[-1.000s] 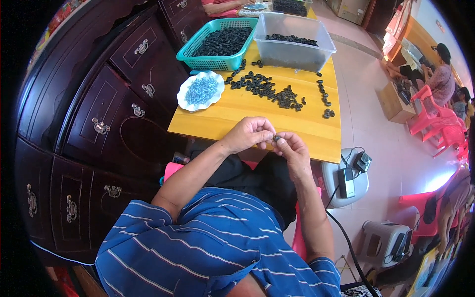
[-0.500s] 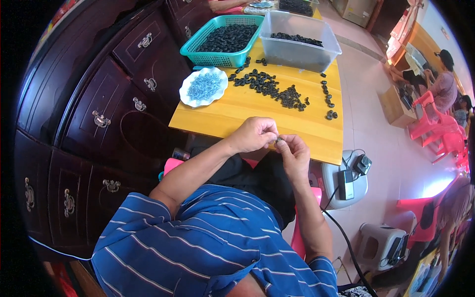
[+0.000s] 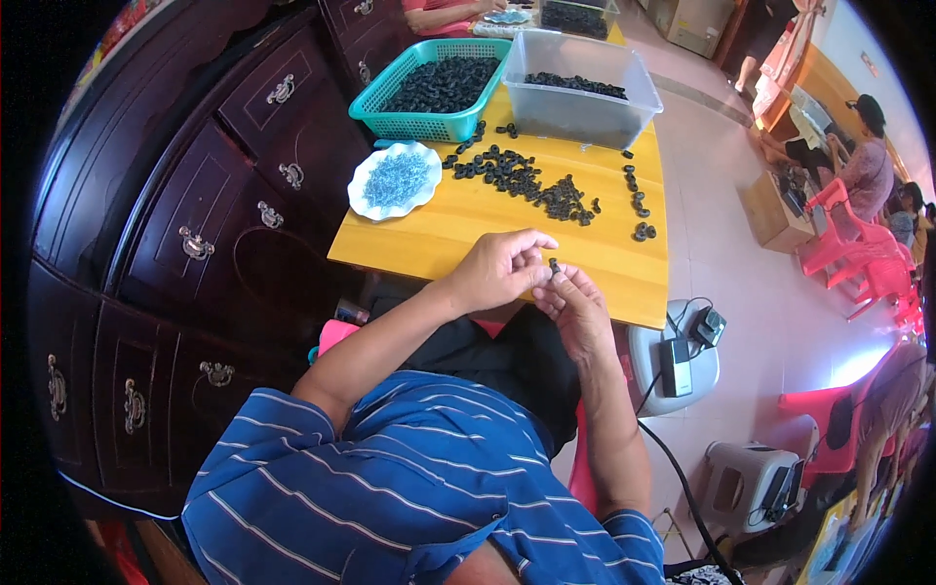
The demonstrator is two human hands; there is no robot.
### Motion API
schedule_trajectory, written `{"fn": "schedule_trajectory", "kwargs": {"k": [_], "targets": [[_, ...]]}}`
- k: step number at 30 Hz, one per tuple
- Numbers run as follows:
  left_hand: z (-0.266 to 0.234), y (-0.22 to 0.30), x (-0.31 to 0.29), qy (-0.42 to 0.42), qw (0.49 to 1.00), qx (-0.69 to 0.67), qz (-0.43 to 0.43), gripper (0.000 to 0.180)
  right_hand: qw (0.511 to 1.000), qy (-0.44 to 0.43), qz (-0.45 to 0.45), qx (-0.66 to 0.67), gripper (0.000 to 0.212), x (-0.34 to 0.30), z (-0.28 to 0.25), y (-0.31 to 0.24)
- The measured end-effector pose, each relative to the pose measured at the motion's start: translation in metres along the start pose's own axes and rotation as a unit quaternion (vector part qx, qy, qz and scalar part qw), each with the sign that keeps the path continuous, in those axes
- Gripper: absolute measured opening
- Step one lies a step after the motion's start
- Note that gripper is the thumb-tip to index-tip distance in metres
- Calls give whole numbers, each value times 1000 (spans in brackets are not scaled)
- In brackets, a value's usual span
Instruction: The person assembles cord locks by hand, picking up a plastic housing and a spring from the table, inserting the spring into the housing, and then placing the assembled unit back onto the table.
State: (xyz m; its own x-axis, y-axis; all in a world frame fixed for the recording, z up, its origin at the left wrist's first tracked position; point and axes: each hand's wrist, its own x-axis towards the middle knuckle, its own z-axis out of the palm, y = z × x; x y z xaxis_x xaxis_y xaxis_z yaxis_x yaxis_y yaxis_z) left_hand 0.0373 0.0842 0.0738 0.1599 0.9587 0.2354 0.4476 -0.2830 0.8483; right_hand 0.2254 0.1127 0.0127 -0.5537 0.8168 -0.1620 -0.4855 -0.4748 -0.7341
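The right hand (image 3: 582,310) pinches a small black part (image 3: 554,265) between thumb and fingers, at the near edge of the yellow surface (image 3: 390,241). The left hand (image 3: 497,273) is close beside it on the left, index finger stretched out and other fingers curled; whether it grips anything cannot be told. Farther off, a loose pile (image 3: 507,172) of black parts lies between a white plate (image 3: 360,193) of bluish pieces (image 3: 396,179) on the left and a row (image 3: 633,183) of black parts on the right. At the far side, a green basket (image 3: 414,125) and, right of it, a clear bin (image 3: 585,119) hold more.
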Motion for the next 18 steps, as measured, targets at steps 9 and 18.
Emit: {"fn": "schedule_trajectory", "kwargs": {"k": [9,18], "targets": [[21,8,-1,92,956,235,150,36,998,-18,13,52,19,1,1,-2],[20,2,7,107,932,267,221,29,998,-5,0,63,18,3,-7,1]]}}
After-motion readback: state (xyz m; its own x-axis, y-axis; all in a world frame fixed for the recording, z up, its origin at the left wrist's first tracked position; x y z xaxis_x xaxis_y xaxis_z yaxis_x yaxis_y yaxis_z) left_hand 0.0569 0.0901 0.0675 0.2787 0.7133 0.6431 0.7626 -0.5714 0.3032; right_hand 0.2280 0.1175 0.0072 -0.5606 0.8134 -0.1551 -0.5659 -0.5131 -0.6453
